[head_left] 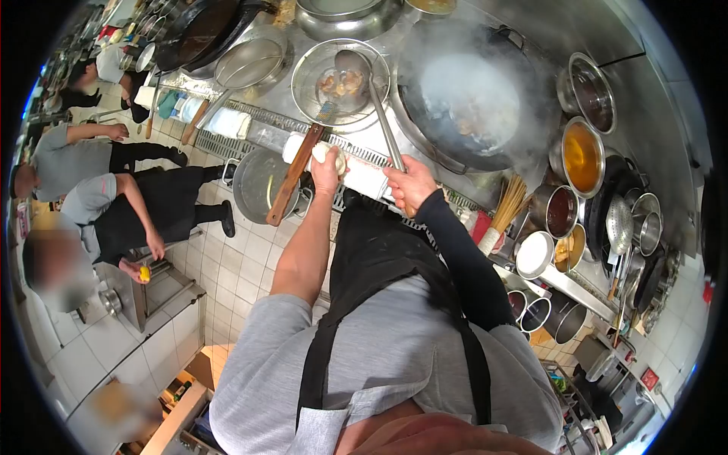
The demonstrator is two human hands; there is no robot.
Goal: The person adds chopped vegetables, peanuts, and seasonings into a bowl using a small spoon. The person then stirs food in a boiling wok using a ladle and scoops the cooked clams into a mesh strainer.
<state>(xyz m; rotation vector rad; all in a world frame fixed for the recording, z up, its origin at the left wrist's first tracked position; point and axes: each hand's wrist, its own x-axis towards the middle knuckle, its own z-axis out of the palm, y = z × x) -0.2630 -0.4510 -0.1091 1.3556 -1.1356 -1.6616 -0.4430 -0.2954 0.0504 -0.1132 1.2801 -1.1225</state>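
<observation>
My left hand point(326, 170) is closed on a pale cloth point(338, 158), beside the wooden handle point(296, 176) of a strainer. My right hand point(410, 184) grips the long handle of a metal ladle point(381, 115). The ladle's bowl rests over a round wire strainer point(303, 83), in which brownish food pieces point(343, 82) lie. To the right of the ladle, a large black wok point(485, 155) gives off thick steam that partly hides the food inside.
Another mesh strainer point(249, 64) and a deep pot point(260, 186) are at the left. Bowls of sauce point(562, 211) and oil point(582, 157), and a bamboo brush point(509, 203), stand at the right. Co-workers point(140, 205) stand at far left.
</observation>
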